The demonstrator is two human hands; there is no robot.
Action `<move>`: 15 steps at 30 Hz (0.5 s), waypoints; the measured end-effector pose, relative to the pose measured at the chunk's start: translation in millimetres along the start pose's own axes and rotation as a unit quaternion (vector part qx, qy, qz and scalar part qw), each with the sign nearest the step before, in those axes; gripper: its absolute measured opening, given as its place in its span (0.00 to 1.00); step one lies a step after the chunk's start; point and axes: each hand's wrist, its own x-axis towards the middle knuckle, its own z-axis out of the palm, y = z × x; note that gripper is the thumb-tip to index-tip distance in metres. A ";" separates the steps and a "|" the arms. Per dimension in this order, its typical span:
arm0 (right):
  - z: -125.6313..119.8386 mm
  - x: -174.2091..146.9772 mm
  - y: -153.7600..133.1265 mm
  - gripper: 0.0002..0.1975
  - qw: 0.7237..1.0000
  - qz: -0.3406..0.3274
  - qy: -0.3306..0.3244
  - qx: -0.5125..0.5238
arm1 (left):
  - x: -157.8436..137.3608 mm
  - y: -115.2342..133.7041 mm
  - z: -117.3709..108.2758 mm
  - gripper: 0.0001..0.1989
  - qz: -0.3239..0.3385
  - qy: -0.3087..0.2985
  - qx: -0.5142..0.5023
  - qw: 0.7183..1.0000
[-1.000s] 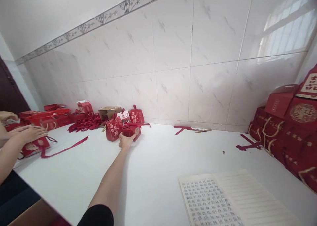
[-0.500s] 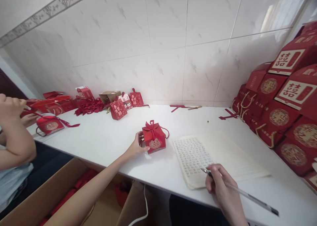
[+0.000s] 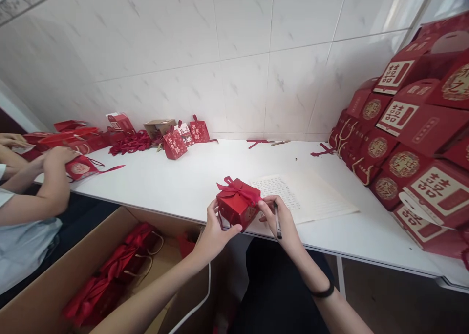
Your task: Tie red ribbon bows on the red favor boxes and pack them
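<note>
Newly, the right hand [image 3: 281, 220], closed round a pen [image 3: 278, 222], had left the notebook [image 3: 311, 197] and touched the red box [image 3: 234, 212], making handling two-handed; the left hand [image 3: 217, 232] gripped it at the table's [image 3: 198, 177] near edge. Bow [image 3: 239, 192] upward, medallion [image 3: 252, 213] right and nearward; long axis indeterminate.

left grip [image 3: 216, 230]: on red box [image 3: 231, 208] | right grip [image 3: 283, 222]: pen [image 3: 277, 220], beside ribbon [image 3: 249, 193] | notebook [image 3: 322, 197]: beyond
</note>
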 end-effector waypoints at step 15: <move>2.6 9.9 -6.4 0.12 0.939 -0.277 0.107 -0.175 | 53.4 49.0 -36.4 0.18 -0.034 -0.013 0.016 0.999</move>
